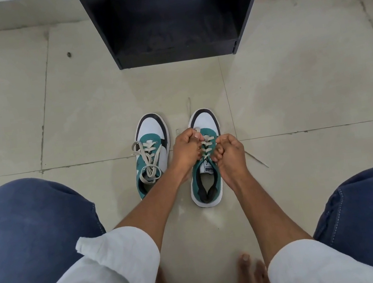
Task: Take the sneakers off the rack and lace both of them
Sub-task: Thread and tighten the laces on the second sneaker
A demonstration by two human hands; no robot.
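Both grips are closed on the lace (205,144) of the right sneaker (204,163): left hand (185,150) pinches it far up, right hand (227,152) nearer. The left sneaker (151,151), laced, stands just beside it on the floor (56,125), near the black rack (173,16).

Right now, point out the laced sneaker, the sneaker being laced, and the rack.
Laced sneaker (151,128): head view, white toe.
Sneaker being laced (204,122): head view, white toe.
Rack (176,54): head view, bottom front edge.
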